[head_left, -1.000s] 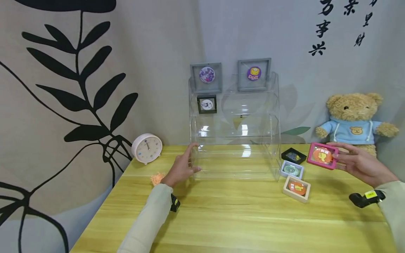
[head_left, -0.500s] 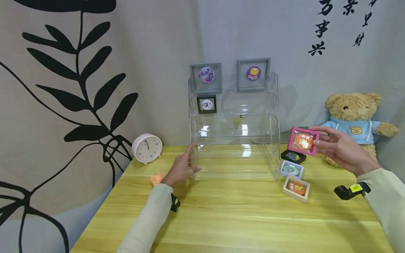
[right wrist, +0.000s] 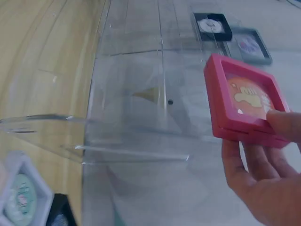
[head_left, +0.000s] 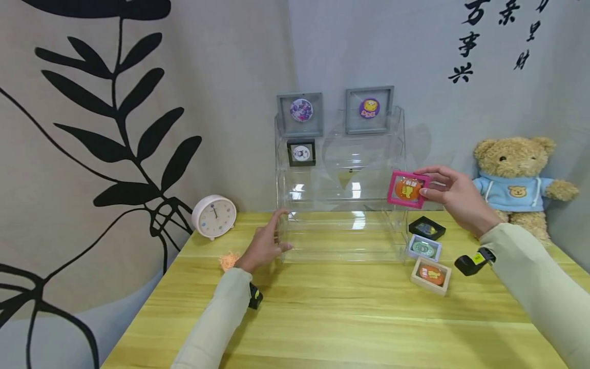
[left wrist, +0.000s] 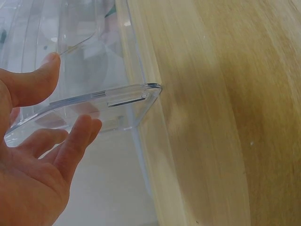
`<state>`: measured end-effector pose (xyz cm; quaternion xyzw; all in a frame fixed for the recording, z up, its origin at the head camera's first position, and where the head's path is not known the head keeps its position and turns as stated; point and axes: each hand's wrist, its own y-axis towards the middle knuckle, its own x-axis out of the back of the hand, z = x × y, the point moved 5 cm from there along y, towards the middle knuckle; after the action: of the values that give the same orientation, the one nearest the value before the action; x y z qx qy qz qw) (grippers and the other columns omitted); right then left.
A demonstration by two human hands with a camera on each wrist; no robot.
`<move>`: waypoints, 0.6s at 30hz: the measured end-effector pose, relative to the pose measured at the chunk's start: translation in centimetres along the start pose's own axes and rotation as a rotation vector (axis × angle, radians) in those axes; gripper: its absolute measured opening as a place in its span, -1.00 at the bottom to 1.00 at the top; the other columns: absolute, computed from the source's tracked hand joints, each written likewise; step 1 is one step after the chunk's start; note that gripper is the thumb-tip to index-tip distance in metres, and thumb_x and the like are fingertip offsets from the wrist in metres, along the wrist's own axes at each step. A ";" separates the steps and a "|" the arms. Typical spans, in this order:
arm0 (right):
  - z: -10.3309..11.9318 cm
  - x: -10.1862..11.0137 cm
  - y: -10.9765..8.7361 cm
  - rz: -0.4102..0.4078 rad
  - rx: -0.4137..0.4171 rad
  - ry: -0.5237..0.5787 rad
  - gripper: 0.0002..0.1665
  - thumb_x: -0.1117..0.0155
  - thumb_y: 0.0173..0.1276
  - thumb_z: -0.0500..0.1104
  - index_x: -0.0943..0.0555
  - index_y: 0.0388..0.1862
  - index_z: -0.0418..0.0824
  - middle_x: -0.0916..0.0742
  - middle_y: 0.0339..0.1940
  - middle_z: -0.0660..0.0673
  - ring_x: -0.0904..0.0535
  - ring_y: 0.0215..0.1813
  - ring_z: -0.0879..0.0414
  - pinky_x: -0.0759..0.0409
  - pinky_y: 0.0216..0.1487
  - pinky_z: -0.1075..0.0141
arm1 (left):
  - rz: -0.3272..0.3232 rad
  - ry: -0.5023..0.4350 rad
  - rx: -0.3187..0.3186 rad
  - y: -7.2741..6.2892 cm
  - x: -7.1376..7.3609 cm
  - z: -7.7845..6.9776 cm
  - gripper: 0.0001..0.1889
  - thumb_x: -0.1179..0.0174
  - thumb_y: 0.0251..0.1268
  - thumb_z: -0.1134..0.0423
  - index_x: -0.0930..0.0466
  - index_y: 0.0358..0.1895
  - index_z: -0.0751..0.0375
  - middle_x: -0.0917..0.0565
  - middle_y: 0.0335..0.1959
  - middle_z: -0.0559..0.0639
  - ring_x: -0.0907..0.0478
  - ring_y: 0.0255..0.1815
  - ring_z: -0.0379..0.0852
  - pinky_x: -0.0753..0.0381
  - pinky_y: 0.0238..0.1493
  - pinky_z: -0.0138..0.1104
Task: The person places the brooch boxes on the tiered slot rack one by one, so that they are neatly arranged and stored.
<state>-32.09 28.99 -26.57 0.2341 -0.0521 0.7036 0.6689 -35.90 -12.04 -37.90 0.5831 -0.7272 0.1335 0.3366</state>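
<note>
In the head view my left hand [head_left: 261, 247] holds the left side of a clear stepped display rack [head_left: 341, 253]. The left wrist view shows thumb and fingers on either side of its transparent side panel [left wrist: 101, 96]. My right hand [head_left: 456, 200] pinches a small pink square display frame [head_left: 408, 189] by its right edge, thumb on the front, fingers behind. This frame, with an orange thumbs-up badge inside, is raised in front of the rack's right side. Two grey frames [head_left: 300, 128] [head_left: 370, 126] and a small black frame [head_left: 301, 163] stand on the upper tiers.
Right of the rack lie a black frame [head_left: 427, 227], a pale lilac frame [head_left: 424, 248] and a beige frame [head_left: 431, 275]. A teddy bear [head_left: 516, 192] sits behind them. A round clock [head_left: 214, 217] and a small orange object [head_left: 229, 260] are at left on the wooden table [head_left: 332, 323].
My right hand has carried the pink frame leftward and upward, from beside the bear to in front of the rack's right side. The left hand has stayed put on the rack.
</note>
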 end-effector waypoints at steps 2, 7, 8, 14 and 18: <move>1.0 -0.7 0.8 -0.019 -0.011 -0.041 -0.49 -0.15 0.52 -0.24 -0.37 0.41 -0.11 -0.61 0.05 0.19 -0.65 -0.04 0.46 -0.76 -0.06 0.48 | 0.003 0.008 -0.001 0.0 0.0 0.0 -0.07 -0.41 0.15 0.43 -0.13 0.47 -0.37 -0.34 0.49 0.36 -0.50 0.31 0.44 -0.67 0.21 0.14; 3.4 -2.7 2.5 -0.030 0.020 -0.089 -0.47 -0.17 0.48 -0.34 -0.41 0.39 -0.18 -0.60 0.14 -0.05 -0.65 -0.04 0.40 -0.76 -0.03 0.48 | -0.002 0.015 0.002 0.1 0.1 0.0 -0.06 -0.42 0.15 0.42 -0.12 0.48 -0.37 -0.33 0.50 0.33 -0.51 0.31 0.43 -0.68 0.21 0.15; 3.8 -3.1 2.9 -0.031 0.031 -0.103 -0.48 -0.17 0.47 -0.35 -0.42 0.38 -0.18 -0.60 0.16 -0.09 -0.66 -0.03 0.36 -0.75 -0.03 0.48 | -0.003 0.014 0.005 0.0 0.1 0.0 -0.06 -0.42 0.15 0.42 -0.12 0.48 -0.37 -0.35 0.49 0.34 -0.52 0.30 0.42 -0.68 0.20 0.14; 5.7 -5.0 5.2 -0.043 0.107 -0.195 -0.50 -0.21 0.41 -0.40 -0.51 0.31 -0.18 -0.60 0.21 -0.24 -0.66 0.11 -0.03 -0.74 -0.05 0.49 | 0.005 0.004 -0.006 0.0 0.0 -0.1 -0.06 -0.41 0.16 0.43 -0.11 0.49 -0.32 -0.37 0.46 0.38 -0.53 0.29 0.42 -0.70 0.19 0.11; 6.6 -5.6 6.9 -0.084 0.137 -0.211 -0.52 -0.23 0.37 -0.44 -0.57 0.26 -0.20 -0.61 0.20 -0.26 -0.65 0.17 -0.16 -0.75 -0.06 0.46 | 0.000 0.000 -0.016 0.2 0.0 0.0 -0.05 -0.42 0.13 0.45 -0.12 0.49 -0.31 -0.38 0.45 0.41 -0.52 0.29 0.45 -0.69 0.19 0.13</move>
<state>-37.07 20.60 -21.34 0.3540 -0.0639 0.6484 0.6710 -36.04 -11.97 -37.90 0.5803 -0.7283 0.1276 0.3414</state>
